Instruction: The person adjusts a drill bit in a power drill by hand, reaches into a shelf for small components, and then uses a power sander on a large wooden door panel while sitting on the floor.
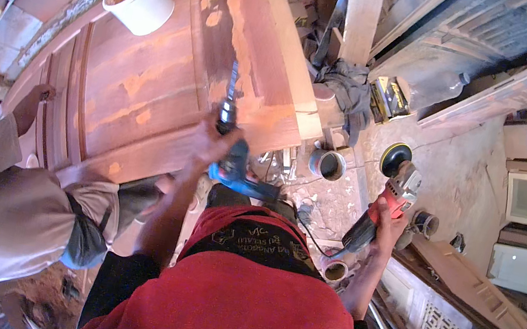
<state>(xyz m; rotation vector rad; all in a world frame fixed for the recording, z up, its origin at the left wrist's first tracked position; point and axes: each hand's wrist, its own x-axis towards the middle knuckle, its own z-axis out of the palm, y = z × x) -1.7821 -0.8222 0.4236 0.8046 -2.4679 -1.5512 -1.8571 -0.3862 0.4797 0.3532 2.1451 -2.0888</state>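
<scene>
My left hand (212, 143) is closed around a blue cordless drill (234, 165). Its long bit points away from me, over the near right part of a large wooden door panel (155, 61) with brown and orange patches. In my right hand (389, 227) is a red and black angle grinder (397, 201), gripped by its body. A round black pad with a yellow rim (395, 159) is fitted at its head, held up over the floor. A white bucket (146, 11) with orange-brown stuff inside stands on the panel.
A co-worker (24, 200) sits at the left, one hand (43, 93) on the panel. Open cans (327, 165) stand on the littered floor. Nearby lie a dark cloth (347, 91), a yellow and black box (389, 101) and a clear bottle (440, 88). Boards (474, 290) lean at the right.
</scene>
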